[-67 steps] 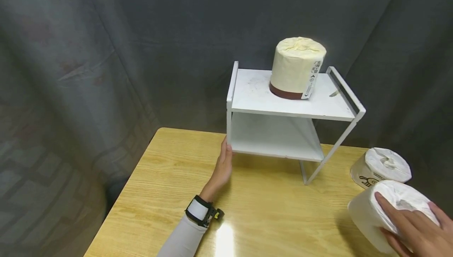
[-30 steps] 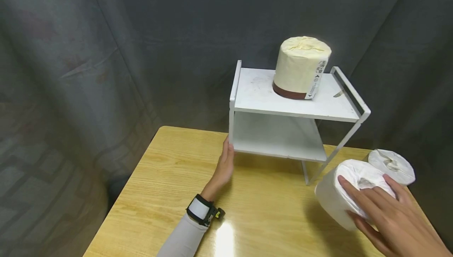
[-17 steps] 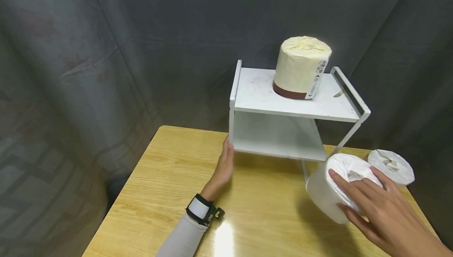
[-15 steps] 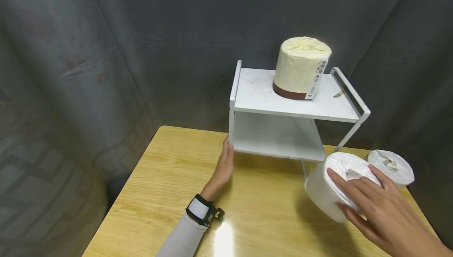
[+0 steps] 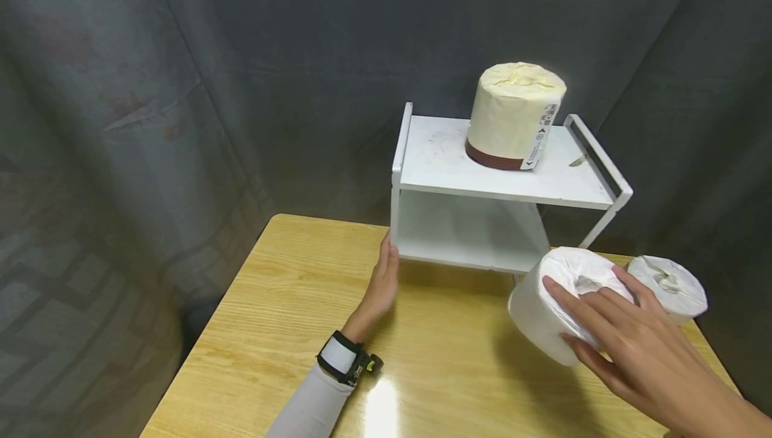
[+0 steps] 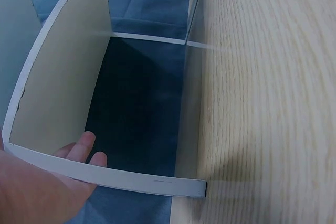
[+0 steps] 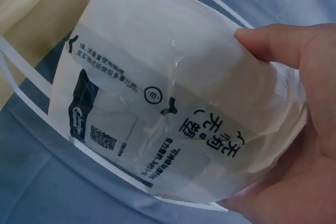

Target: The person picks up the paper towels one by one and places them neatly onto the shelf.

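From the head view, the right hand grips a white paper roll above the table, just before the shelf rack; the left hand lies flat against the rack's side. The left wrist view shows relaxed fingers behind the rack's edge. The right wrist view alone shows the roll's printed wrapper; the palm is cut off.

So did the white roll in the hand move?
Yes. The white roll in the right hand went left and up, toward the rack and its lower shelf.
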Demonstrator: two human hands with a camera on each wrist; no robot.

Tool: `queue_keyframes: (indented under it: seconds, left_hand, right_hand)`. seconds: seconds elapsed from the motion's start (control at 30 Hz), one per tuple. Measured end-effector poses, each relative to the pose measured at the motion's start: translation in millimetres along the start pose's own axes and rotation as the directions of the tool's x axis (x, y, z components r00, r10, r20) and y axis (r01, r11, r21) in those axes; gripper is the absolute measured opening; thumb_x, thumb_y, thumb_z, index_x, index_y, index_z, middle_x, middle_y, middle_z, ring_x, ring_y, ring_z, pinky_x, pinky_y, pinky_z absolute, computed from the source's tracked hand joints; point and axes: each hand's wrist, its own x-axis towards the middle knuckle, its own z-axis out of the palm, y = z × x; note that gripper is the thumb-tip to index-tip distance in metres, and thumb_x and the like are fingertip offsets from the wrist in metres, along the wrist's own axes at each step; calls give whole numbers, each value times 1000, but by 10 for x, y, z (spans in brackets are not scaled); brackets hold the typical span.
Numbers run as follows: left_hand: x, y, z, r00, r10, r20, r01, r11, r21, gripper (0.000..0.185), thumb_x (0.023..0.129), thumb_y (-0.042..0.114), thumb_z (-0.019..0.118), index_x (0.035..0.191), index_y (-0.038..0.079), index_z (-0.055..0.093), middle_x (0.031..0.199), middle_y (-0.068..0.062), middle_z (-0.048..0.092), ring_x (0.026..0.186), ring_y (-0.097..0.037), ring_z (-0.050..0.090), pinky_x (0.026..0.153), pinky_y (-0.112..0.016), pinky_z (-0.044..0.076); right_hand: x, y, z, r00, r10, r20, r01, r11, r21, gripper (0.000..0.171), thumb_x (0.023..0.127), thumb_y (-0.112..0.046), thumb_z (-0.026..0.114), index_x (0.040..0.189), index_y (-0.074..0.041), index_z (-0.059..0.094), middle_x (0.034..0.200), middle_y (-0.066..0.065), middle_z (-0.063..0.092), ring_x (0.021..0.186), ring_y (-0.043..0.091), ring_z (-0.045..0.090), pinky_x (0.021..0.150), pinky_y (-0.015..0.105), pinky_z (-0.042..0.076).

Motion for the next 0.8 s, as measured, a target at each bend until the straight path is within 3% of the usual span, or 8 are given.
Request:
queue_keyframes:
  seconds: [0.43,0.6,0.8]
  left_hand:
    - [4,-12,12,1000,-1,-9,1,1000,4,59,117,46,16,172,28,4,177,-7,16,160,-28,24,127,-52,30]
    - [-4,-2,20,1000,-13,-9,13,1000,11,59,117,47,16,171,28,3,177,-6,15,160,-28,24,127,-51,29]
    - [-3,4,13,1000,-2,-11,2,1000,15,58,118,44,17,171,28,4,176,-6,16,159,-28,26,126,-52,31]
  right_hand:
    - [178,82,82,1000,-1,23,-1,998,56,68,113,-58,25,154,-14,57,96,-4,72,88,21,65,132,42,9]
    - [225,102,113,998,14,61,-19,997,81,69,111,-60,25,157,-17,54,101,-2,75,92,23,68,132,49,11]
    - [323,126,127,999,0,49,-5,995,97,69,112,-59,25,156,-15,54,101,-1,75,93,24,68,131,54,14]
